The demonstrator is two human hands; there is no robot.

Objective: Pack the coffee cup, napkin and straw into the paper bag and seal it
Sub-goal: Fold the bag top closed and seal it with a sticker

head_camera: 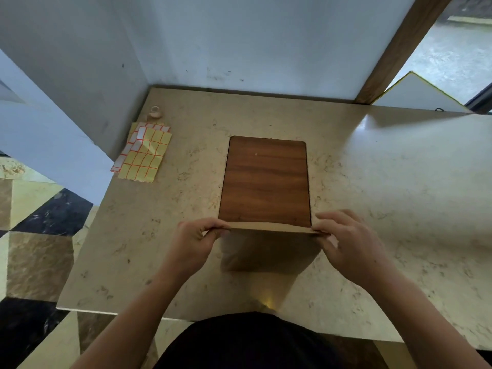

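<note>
The paper bag point(269, 249) stands upright on the beige stone bench point(386, 182), at the near edge of a wooden board point(266, 182) set in the middle of the bench. Its top edge is pressed flat into a narrow strip that runs left to right. The left hand point(194, 243) pinches the left end of that strip, its grip closed on the paper between thumb and curled fingers. The right hand point(348, 241) pinches the right end in the same way, its grip also closed on the bag. The bag's contents cannot be seen. Far left on the bench lie yellow label sheets point(145, 153), with a small tape roll point(155, 112) just beyond them near the wall.
</note>
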